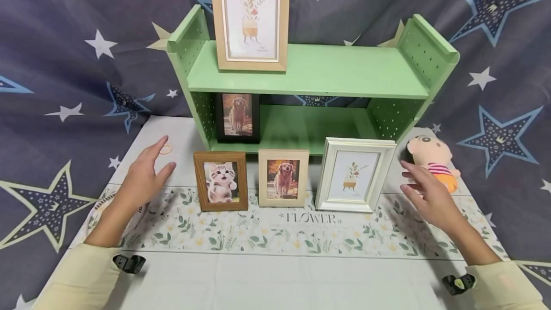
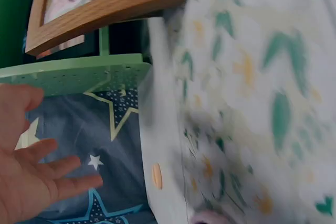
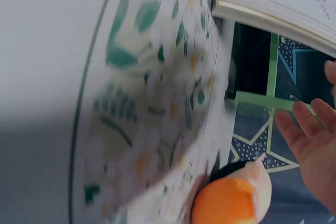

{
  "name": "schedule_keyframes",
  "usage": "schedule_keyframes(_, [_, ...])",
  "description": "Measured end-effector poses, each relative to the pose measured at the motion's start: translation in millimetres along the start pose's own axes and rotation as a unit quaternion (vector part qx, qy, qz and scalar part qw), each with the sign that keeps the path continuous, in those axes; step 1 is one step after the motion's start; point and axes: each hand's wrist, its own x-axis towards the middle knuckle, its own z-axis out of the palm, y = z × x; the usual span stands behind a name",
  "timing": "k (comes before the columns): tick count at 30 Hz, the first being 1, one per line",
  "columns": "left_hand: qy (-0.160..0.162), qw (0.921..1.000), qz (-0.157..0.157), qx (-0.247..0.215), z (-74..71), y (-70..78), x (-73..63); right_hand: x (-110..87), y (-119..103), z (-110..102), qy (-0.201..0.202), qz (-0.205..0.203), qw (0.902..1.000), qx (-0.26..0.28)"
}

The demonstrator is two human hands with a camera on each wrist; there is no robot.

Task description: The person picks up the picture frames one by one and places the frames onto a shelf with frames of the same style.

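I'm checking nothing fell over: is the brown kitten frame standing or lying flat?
Standing. In the head view, the brown kitten frame rests on its bottom edge on the tablecloth, its front facing the camera.

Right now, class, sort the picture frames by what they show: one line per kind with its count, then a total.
Dog frames: 2
Plant frames: 2
Cat frames: 1
Total: 5

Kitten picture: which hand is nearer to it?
Left. The left hand is left of the kitten picture, not touching; the right hand is far right of it, past the white frame.
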Motion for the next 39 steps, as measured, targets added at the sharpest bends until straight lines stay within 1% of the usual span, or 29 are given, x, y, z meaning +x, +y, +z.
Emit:
schedule_keyframes(3, [0.046, 0.9977, 0.0, -0.05, 0.1, 4.7, 8.5, -1.1, -3, 5, 0.033, 0.023, 0.9965, 0.073])
schedule_keyframes(5, [0.063, 0.995, -0.007, -0.077, -1.1, 8.7, 14.0, -1.1, -5, 8, 0.045, 0.034, 0.991, 0.122])
schedule_keyframes(9, [0.085, 0.9908, -0.015, -0.105, -5.6, 15.8, 24.2, 0.0, -10, 16, 0.047, 0.044, 0.9752, 0.212])
schedule_keyframes(11, [0.091, 0.9891, -0.02, -0.114, -8.1, 19.4, 29.6, 0.0, -11, 20, 0.046, 0.046, 0.9666, 0.248])
schedule_keyframes(13, [0.095, 0.9874, -0.024, -0.124, -10.6, 23.7, 35.6, -0.2, -12, 25, 0.045, 0.047, 0.958, 0.279])
schedule_keyframes(15, [0.096, 0.9859, -0.03, -0.133, -12.8, 28.8, 42.6, -0.5, -13, 30, 0.046, 0.047, 0.9541, 0.292])
schedule_keyframes(17, [0.093, 0.9854, -0.032, -0.139, -14.2, 33.9, 50.2, -0.9, -14, 36, 0.049, 0.046, 0.955, 0.289])
schedule_keyframes(19, [0.094, 0.9843, -0.033, -0.146, -15.0, 38.5, 58.5, -2.0, -15, 40, 0.052, 0.049, 0.9595, 0.273])
schedule_keyframes(22, [0.092, 0.9821, -0.034, -0.161, -15.8, 44.5, 69.7, -3.6, -17, 46, 0.056, 0.063, 0.9658, 0.245])
schedule_keyframes(24, [0.09, 0.9793, -0.034, -0.178, -15.8, 47.9, 76.4, -4.4, -18, 50, 0.054, 0.075, 0.9679, 0.234])
schedule_keyframes(28, [0.088, 0.9784, -0.025, -0.185, -15.5, 57.3, 86.9, -4.3, -21, 54, 0.048, 0.098, 0.9685, 0.224])
schedule_keyframes(31, [0.095, 0.9785, -0.017, -0.182, -14.4, 63.3, 92.6, -5.1, -22, 57, 0.043, 0.114, 0.9664, 0.226])
schedule_keyframes(34, [0.103, 0.9763, -0.009, -0.19, -12.9, 67.0, 97.4, -6.3, -22, 59, 0.04, 0.122, 0.9653, 0.227])
schedule_keyframes(39, [0.115, 0.9781, 0.004, -0.173, -10.2, 70.7, 101.6, -8.7, -23, 61, 0.039, 0.129, 0.9621, 0.237])
